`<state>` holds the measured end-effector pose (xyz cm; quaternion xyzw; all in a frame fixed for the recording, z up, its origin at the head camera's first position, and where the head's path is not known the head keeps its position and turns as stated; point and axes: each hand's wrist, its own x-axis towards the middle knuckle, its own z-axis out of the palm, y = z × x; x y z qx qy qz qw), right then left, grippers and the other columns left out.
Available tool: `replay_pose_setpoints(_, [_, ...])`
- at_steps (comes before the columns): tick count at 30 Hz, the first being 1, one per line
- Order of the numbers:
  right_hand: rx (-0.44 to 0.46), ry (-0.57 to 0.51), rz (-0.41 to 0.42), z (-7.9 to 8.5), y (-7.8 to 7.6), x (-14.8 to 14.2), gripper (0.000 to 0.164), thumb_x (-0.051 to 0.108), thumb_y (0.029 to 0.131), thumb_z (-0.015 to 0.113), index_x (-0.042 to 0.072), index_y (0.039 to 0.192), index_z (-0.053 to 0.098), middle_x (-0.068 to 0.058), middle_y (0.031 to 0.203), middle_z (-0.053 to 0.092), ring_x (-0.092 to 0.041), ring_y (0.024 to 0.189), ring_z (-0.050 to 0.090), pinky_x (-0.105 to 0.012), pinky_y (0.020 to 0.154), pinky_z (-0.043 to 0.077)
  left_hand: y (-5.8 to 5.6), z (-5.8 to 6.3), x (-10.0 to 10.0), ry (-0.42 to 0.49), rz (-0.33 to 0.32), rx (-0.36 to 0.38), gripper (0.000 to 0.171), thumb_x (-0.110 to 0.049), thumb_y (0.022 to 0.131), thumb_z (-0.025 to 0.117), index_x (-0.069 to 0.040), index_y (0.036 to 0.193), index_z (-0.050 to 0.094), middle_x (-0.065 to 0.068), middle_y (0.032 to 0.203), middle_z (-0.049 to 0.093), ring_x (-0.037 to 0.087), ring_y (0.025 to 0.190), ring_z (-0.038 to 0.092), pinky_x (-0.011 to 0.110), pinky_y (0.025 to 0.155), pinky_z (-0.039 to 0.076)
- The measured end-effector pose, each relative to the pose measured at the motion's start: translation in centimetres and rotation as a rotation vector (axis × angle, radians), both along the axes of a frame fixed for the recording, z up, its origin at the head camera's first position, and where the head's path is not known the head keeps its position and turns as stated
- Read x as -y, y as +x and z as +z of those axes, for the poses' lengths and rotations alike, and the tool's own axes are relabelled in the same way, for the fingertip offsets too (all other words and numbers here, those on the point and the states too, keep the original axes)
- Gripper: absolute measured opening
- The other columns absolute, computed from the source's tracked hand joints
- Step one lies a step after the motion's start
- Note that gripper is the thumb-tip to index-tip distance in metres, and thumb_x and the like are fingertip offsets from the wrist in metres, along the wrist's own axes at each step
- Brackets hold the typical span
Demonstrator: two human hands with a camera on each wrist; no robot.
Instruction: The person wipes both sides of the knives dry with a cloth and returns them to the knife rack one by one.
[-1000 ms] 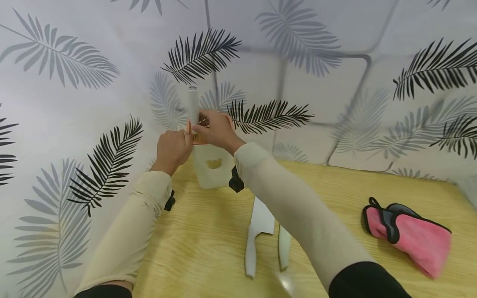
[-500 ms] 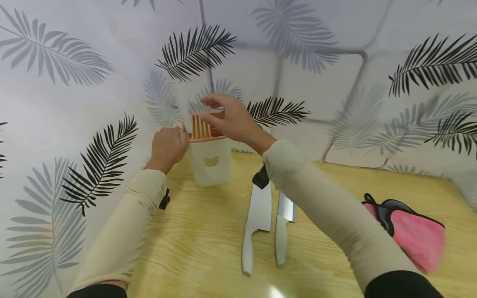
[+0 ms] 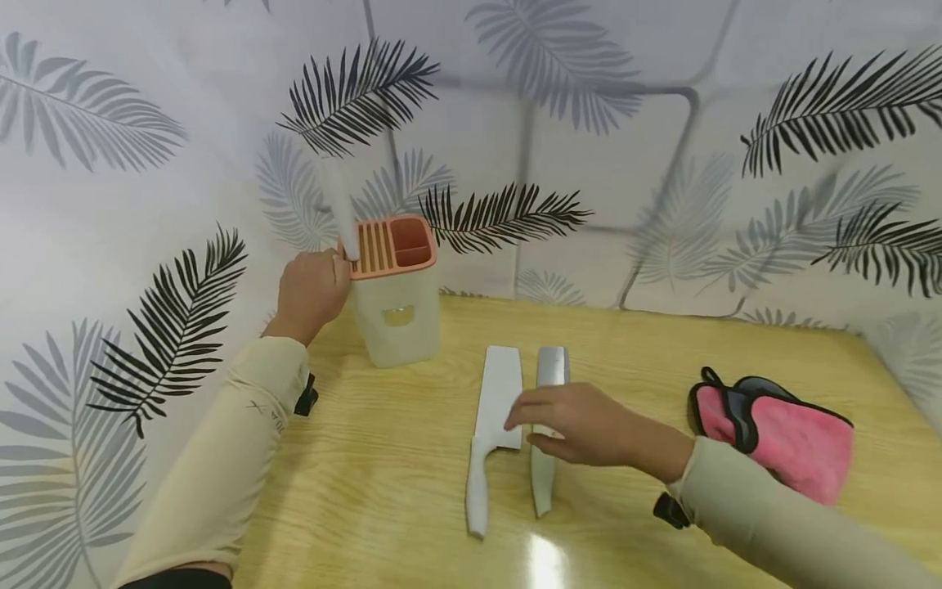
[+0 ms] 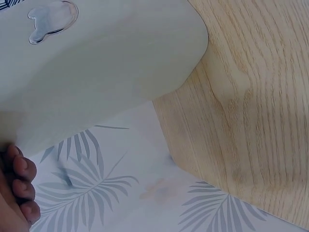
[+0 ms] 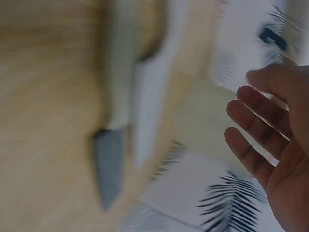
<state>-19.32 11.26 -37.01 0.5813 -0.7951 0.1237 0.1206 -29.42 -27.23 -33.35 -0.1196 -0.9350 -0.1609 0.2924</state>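
Note:
A cream knife holder with an orange slotted top stands at the table's back left; its wall fills much of the left wrist view. My left hand grips its left rim, fingers curled at the side. A white knife handle rises from the leftmost slot, leaning left. On the table lie a white-handled cleaver and, right of it, a knife with a pale green handle. My right hand hovers over that knife with its fingers spread, holding nothing, and covers part of it in the head view.
To the right lies a folded pink cloth item with black trim and a loop. Behind the wooden table hangs a leaf-patterned backdrop, close behind the holder.
My right hand has let go of the white knife handle at the holder and swung right and toward me, over the knives on the table. My left hand stays on the holder's rim.

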Motion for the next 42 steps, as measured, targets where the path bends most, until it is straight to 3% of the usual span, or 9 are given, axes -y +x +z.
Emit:
replay_pose_setpoints(6, [-0.152,0.152,-0.038,-5.0,0.7,-2.2,0.048,-0.008,0.076,0.074,0.015,0.118,0.067,-0.001,0.117,0.069,-0.016,0.103,0.068,-0.026,0.074,0.059,-0.2,0.0,0.3,0.018,0.031,0.014,0.043,-0.012,0.099,0.025,-0.012,0.057,0.034,-0.001,0.049,0.027,0.019,0.044,0.026,0.032,0.046,0.022])
replay_pose_setpoints(11, [-0.234,0.191,-0.015,-7.4,0.3,-2.6,0.037,0.003,0.083,0.073,0.016,0.117,0.068,0.002,0.118,0.07,-0.015,0.108,0.066,-0.027,0.078,0.059,-0.2,-0.6,0.3,0.048,0.023,0.092,0.044,-0.013,0.099,0.023,-0.013,0.056,0.034,-0.001,0.048,0.028,0.017,0.043,0.025,0.03,0.045,0.022])
replay_pose_setpoints(16, [-0.293,0.206,-0.002,-8.6,-0.3,-2.5,0.031,0.012,0.084,0.073,0.018,0.115,0.069,0.005,0.118,0.07,-0.014,0.11,0.065,-0.027,0.081,0.058,-0.1,-0.8,0.1,0.04,0.015,0.091,0.044,-0.013,0.1,0.023,-0.013,0.058,0.036,-0.001,0.05,0.029,0.017,0.044,0.025,0.031,0.045,0.023])
replay_pose_setpoints(28, [-0.367,0.231,0.053,-8.7,-1.4,-2.8,0.035,0.012,0.083,0.072,0.02,0.117,0.067,0.006,0.119,0.07,-0.012,0.112,0.065,-0.024,0.083,0.057,0.0,-0.3,-0.3,0.046,0.01,0.064,0.044,-0.013,0.101,0.026,-0.012,0.057,0.035,0.0,0.05,0.029,0.018,0.045,0.025,0.031,0.047,0.023])
replay_pose_setpoints(34, [-0.417,0.147,0.102,-8.4,-1.3,-3.4,0.044,0.008,0.078,0.073,0.015,0.121,0.065,0.002,0.122,0.069,-0.016,0.114,0.065,-0.026,0.086,0.057,0.1,-0.1,-0.3,0.041,0.019,0.079,0.044,-0.013,0.1,0.025,-0.012,0.057,0.035,0.0,0.05,0.029,0.018,0.045,0.025,0.032,0.047,0.024])
replay_pose_setpoints(36, [-0.429,0.097,0.11,-7.9,-1.5,-3.5,0.041,0.007,0.082,0.071,0.013,0.122,0.066,0.001,0.122,0.069,-0.017,0.113,0.066,-0.026,0.086,0.058,0.1,-0.1,-0.3,0.043,0.019,0.075,0.044,-0.013,0.1,0.025,-0.012,0.057,0.034,0.0,0.05,0.028,0.018,0.044,0.025,0.031,0.046,0.024])
replay_pose_setpoints(38, [-0.437,0.05,0.108,-7.1,-1.8,-3.5,0.033,0.006,0.09,0.064,0.011,0.123,0.066,-0.001,0.122,0.07,-0.017,0.113,0.067,-0.025,0.082,0.058,0.0,0.0,-0.2,0.044,0.021,0.067,0.044,-0.012,0.1,0.025,-0.012,0.057,0.034,-0.001,0.05,0.028,0.017,0.044,0.025,0.031,0.045,0.023])
replay_pose_setpoints(40, [-0.451,0.0,0.099,-6.1,-2.3,-3.6,0.027,0.005,0.101,0.05,0.01,0.123,0.065,-0.002,0.121,0.071,-0.018,0.11,0.068,-0.025,0.076,0.058,0.0,0.0,-0.1,0.046,0.021,0.064,0.045,-0.012,0.1,0.024,-0.012,0.057,0.034,-0.001,0.049,0.027,0.017,0.043,0.025,0.031,0.045,0.023])
replay_pose_setpoints(42, [-0.464,-0.057,0.095,-5.1,-2.6,-3.5,0.035,0.005,0.107,0.032,0.007,0.122,0.064,-0.004,0.119,0.072,-0.019,0.107,0.07,-0.026,0.072,0.058,0.1,0.1,-0.1,0.045,0.023,0.074,0.045,-0.013,0.101,0.024,-0.012,0.057,0.034,-0.001,0.05,0.028,0.017,0.043,0.025,0.031,0.045,0.023])
